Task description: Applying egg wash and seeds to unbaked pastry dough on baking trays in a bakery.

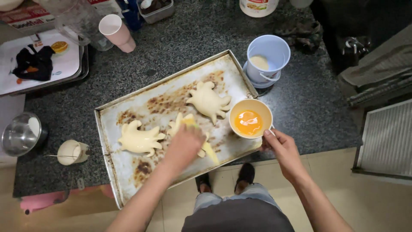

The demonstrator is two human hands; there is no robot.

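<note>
Brushing the middle of three pale, hand-shaped pieces of raw dough (189, 129), the left hand (183, 146) has its fingers curled closed around a yellow pastry brush (209, 151), whose handle sticks out toward the near edge of the tray. That dough piece lies near the centre of a worn, scorched rectangular metal baking tray (128, 172) and is partly hidden under the hand. A second dough piece (139, 138) sits just to its left, and a third (208, 101) lies farther back on the right.

The right hand (283, 148) grips a small cream bowl of orange-yellow beaten egg (250, 119) by its near rim, fingers closed on it, at the tray's right edge.

The tray rests on a dark speckled stone counter (300, 99). Behind the bowl stands a light blue plastic bucket with a handle (267, 58). At the far left are a shiny steel bowl (19, 134), a small cream cup (72, 152), and a pink plastic cup (116, 32) farther back. Below the counter edge, the person's dark shoes (246, 174) show on a tan floor.
</note>
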